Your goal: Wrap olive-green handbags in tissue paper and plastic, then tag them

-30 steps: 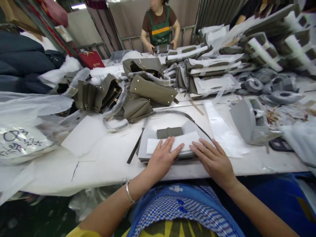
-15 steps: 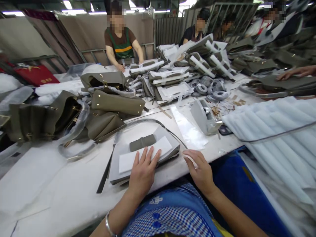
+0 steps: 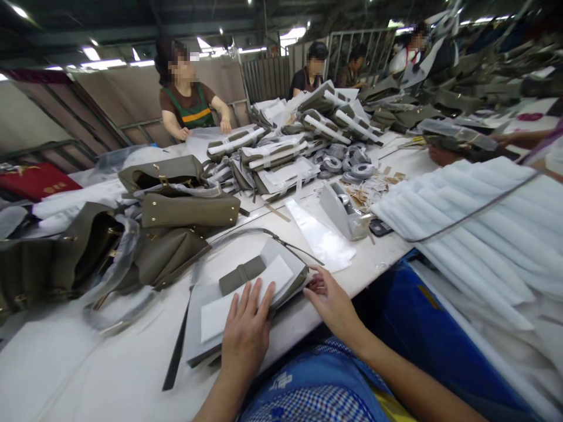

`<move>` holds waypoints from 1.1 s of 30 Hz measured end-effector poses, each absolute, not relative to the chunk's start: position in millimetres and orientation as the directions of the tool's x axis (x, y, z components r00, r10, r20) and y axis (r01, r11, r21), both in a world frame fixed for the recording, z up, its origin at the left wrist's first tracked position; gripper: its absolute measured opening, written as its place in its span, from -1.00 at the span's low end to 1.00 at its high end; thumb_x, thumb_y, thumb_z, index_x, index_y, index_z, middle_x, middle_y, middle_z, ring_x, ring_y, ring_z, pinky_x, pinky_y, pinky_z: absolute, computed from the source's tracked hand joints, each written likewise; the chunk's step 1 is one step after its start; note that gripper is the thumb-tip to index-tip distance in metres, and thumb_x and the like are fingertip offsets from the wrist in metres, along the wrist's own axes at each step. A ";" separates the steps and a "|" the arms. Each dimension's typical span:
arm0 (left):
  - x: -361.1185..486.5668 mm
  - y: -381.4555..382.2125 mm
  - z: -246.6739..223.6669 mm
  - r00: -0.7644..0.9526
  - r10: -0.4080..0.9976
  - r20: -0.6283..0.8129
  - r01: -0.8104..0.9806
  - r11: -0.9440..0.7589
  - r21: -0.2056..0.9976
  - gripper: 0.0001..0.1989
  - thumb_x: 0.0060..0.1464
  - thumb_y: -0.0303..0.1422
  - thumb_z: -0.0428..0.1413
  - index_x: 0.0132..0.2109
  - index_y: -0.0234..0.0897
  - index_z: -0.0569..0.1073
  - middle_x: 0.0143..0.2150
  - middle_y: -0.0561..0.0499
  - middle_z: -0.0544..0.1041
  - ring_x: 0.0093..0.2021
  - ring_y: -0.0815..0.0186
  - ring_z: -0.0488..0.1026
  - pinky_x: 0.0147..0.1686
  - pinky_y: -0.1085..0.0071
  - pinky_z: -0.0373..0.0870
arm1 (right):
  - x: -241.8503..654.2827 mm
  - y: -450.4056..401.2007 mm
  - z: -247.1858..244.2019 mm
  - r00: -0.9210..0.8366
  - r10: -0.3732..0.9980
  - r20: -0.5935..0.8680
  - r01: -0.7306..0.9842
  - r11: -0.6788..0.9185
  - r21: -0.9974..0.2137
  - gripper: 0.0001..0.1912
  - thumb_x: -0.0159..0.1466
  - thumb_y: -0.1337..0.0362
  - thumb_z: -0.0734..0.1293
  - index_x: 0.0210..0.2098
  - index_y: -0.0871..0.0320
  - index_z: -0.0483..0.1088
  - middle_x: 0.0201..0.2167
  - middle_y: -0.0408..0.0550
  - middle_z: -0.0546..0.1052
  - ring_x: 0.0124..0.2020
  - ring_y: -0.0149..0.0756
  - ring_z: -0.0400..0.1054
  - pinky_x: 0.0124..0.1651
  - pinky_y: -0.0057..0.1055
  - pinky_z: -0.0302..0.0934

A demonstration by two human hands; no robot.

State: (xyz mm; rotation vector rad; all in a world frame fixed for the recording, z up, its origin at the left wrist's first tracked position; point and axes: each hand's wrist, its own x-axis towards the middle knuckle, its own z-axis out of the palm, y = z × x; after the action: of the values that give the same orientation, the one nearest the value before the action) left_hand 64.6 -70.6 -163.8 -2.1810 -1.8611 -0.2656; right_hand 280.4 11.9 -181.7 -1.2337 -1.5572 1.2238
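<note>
A flat olive bag piece (image 3: 292, 285) lies on the white table before me, with grey sheet (image 3: 209, 296) and a white foam strip (image 3: 215, 319) over it. On the sheet rests a small olive rolled piece (image 3: 241, 274) with a band round it. My left hand (image 3: 247, 328) lies flat on the foam strip, fingers spread. At the bag piece's right edge is my right hand (image 3: 328, 299), its fingers curled and apart, with nothing visible held. A thin dark strap (image 3: 294, 249) curves behind the bag piece, and a dark strip (image 3: 178, 346) hangs off its left side.
Olive bags (image 3: 189, 211) are heaped at the left. Wrapped bags (image 3: 281, 149) and grey tape rolls (image 3: 360, 170) lie farther back. A tape dispenser (image 3: 345, 211) and phone (image 3: 380, 227) sit to the right, near white foam rolls (image 3: 466, 223). A blue bin (image 3: 409, 334) stands below; people work beyond.
The view has tilted and shifted right. My right hand has moved to the bag piece's right edge, and the pale bit at its fingers no longer shows. My left hand stays on the foam strip.
</note>
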 end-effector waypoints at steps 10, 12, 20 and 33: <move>63.9 -70.3 -160.0 0.161 0.942 0.296 0.987 -0.148 -0.068 -0.28 0.18 -0.47 0.05 0.43 -0.11 0.03 0.44 -0.06 0.13 0.38 0.01 0.15 0.26 -0.01 0.26 | 284.1 38.0 -174.5 -0.270 0.962 0.037 0.314 0.124 -0.941 -0.82 0.22 0.14 0.36 -0.25 0.09 0.39 -0.35 -0.14 0.47 -0.34 -0.29 0.42 -0.26 -0.35 0.38; 63.7 -70.4 -159.6 0.159 0.943 0.293 0.987 -0.148 -0.060 -0.28 0.19 -0.46 0.05 0.43 -0.09 0.02 0.44 -0.05 0.12 0.39 0.01 0.14 0.27 -0.01 0.25 | 285.7 40.9 -175.5 -0.305 0.952 0.017 0.285 0.108 -0.952 -0.84 0.24 0.15 0.35 -0.26 0.08 0.37 -0.40 -0.17 0.46 -0.34 -0.29 0.42 -0.23 -0.35 0.36; 63.7 -70.4 -162.4 0.164 0.936 0.310 0.986 -0.152 -0.062 -0.36 0.26 -0.32 0.06 0.42 -0.09 0.05 0.43 -0.07 0.14 0.38 0.00 0.15 0.25 -0.02 0.26 | 292.9 47.6 -184.1 -0.231 0.972 -0.034 0.228 0.021 -0.973 -0.76 0.24 0.09 0.36 -0.21 0.09 0.33 -0.32 -0.11 0.52 -0.26 -0.23 0.48 -0.14 -0.29 0.37; 59.5 -69.0 -171.6 0.177 0.918 0.354 0.984 -0.166 -0.062 -0.34 0.23 -0.48 0.04 0.41 -0.14 0.07 0.41 -0.06 0.18 0.37 0.01 0.18 0.24 0.01 0.28 | 284.0 29.4 -181.1 -0.370 0.894 -0.254 0.301 -0.143 -0.943 -0.62 0.15 0.05 0.42 -0.16 0.18 0.44 -0.21 0.04 0.62 -0.13 -0.06 0.52 0.02 -0.11 0.39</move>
State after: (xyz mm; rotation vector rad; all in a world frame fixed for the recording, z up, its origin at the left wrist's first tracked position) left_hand 59.5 -69.0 -171.6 -2.1798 -1.8216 -0.3413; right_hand 284.0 29.4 -181.1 -1.3472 -1.6270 1.5418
